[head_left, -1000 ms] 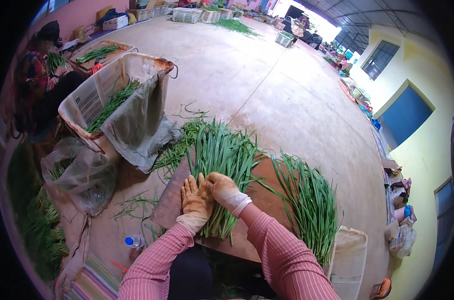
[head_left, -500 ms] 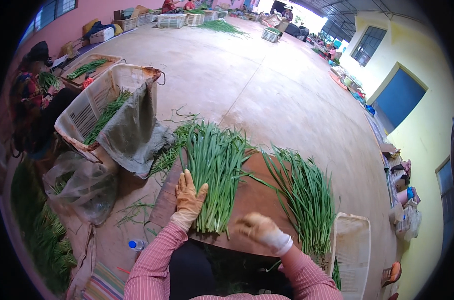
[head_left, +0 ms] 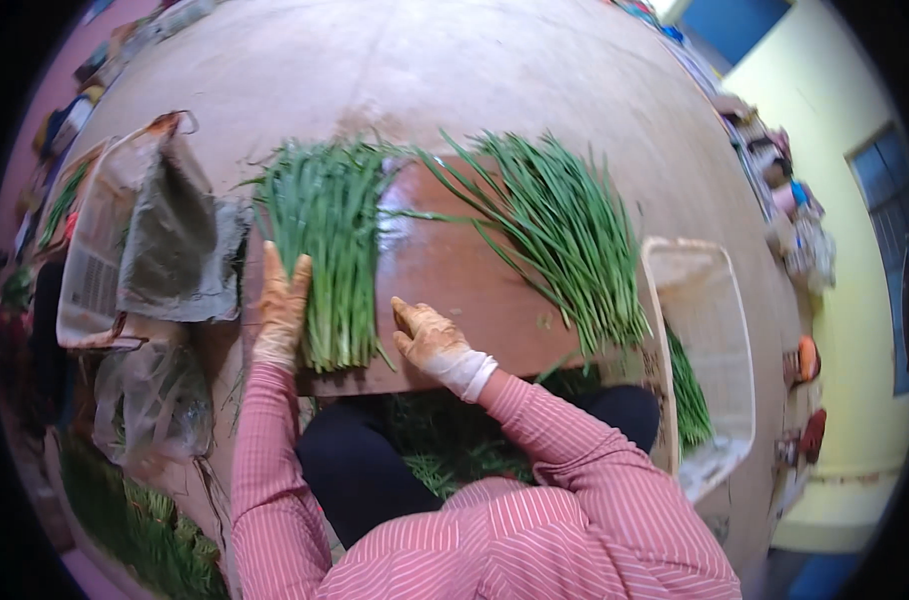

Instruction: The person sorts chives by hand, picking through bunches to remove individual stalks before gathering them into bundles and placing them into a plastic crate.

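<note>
Green stalks (head_left: pixel 340 255) lie in a flat bunch on the left part of our brown tabletop (head_left: pixel 455 270), pale cut ends toward us and leafy tips pointing away. A second bunch (head_left: pixel 570 235) fans out on the right part, a few blades straying across toward the first.

A second ago both our gloved hands were on the left bunch; now only our left hand (head_left: pixel 283 300) is at it, fingers stretched out and thumb along its left edge, grasping nothing. Our right hand (head_left: pixel 430 340) has come away and is beside the bunch, apart from it, near the tabletop's near edge. Its fingers are loosely curled, and we cannot tell whether they pinch anything small.

By our judgement, this leaves the bunch steadied from one side only, yet it keeps its shape, its stems close together and nearly parallel.

Beside us on the right stands a pale crate (head_left: pixel 748 365) with more greens (head_left: pixel 687 395) inside; on the left, a grey cloth (head_left: pixel 170 245) drapes over another crate (head_left: pixel 87 285).
</note>
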`<state>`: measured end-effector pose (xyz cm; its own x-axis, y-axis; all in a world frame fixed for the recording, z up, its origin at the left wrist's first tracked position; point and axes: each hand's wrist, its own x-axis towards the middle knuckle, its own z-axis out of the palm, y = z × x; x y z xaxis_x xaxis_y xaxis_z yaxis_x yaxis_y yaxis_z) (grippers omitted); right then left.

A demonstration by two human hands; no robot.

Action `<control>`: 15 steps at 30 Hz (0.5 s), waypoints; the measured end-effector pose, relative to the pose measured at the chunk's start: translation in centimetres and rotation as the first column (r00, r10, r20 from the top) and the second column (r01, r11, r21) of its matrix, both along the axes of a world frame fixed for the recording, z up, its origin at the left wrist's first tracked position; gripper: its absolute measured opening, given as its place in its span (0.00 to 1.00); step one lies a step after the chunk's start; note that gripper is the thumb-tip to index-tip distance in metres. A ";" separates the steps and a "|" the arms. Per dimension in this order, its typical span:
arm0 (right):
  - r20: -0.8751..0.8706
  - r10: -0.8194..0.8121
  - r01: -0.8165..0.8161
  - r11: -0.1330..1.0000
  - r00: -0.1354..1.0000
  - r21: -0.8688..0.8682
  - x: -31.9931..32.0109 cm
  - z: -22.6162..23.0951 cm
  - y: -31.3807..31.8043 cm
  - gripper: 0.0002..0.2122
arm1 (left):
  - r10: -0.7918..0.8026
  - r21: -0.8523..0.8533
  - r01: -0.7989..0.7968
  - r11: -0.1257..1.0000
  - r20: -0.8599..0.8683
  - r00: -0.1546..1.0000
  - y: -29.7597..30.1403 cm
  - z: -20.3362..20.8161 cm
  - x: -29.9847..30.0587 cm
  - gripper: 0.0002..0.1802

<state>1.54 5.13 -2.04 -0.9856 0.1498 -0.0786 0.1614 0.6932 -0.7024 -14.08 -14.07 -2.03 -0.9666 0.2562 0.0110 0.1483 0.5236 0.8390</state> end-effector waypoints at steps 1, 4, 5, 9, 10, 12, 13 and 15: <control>-0.060 0.007 -0.005 0.999 0.998 0.044 1.8 0.4 1.4 0.22 | 0.013 -0.017 -0.013 1.000 -0.005 1.000 0.5 0.3 0.1 0.51; -0.313 -0.096 0.153 0.975 0.945 0.163 8.3 0.1 5.4 0.15 | 0.058 -0.035 -0.059 0.998 -0.026 0.998 -0.7 -0.6 -1.1 0.51; -0.321 -0.211 0.262 0.957 0.923 0.123 10.3 0.6 6.9 0.13 | 0.082 -0.045 -0.084 0.995 -0.051 0.995 -1.0 -1.3 -1.4 0.51; -0.404 -0.474 0.616 0.685 0.782 0.389 15.0 1.4 14.1 0.07 | 0.165 -0.010 -0.172 0.985 -0.227 0.960 0.8 3.4 2.1 0.38; -0.372 -0.518 0.637 0.621 0.770 0.456 15.9 0.8 15.9 0.09 | 0.092 0.156 -0.070 0.985 -0.142 0.986 2.2 4.6 3.2 0.33; -0.276 -0.570 0.614 0.570 0.774 0.546 16.6 -0.5 18.2 0.13 | -0.042 0.419 0.043 0.907 -0.013 0.999 5.8 7.5 6.9 0.24; -0.206 -0.578 0.577 0.585 0.789 0.570 16.8 -0.8 18.7 0.15 | -0.094 0.492 0.051 0.869 0.064 0.994 8.0 10.0 9.9 0.22; -0.063 -0.654 0.538 0.560 0.754 0.630 16.3 -1.2 19.0 0.16 | -0.255 0.527 0.126 0.841 0.180 0.950 9.8 10.7 12.6 0.20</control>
<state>17.89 24.16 -3.20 -0.6331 0.7681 0.0955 0.7592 0.6403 -0.1168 -1.53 -4.25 8.65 -0.8891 0.4566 -0.0303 -0.0334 0.0013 0.9994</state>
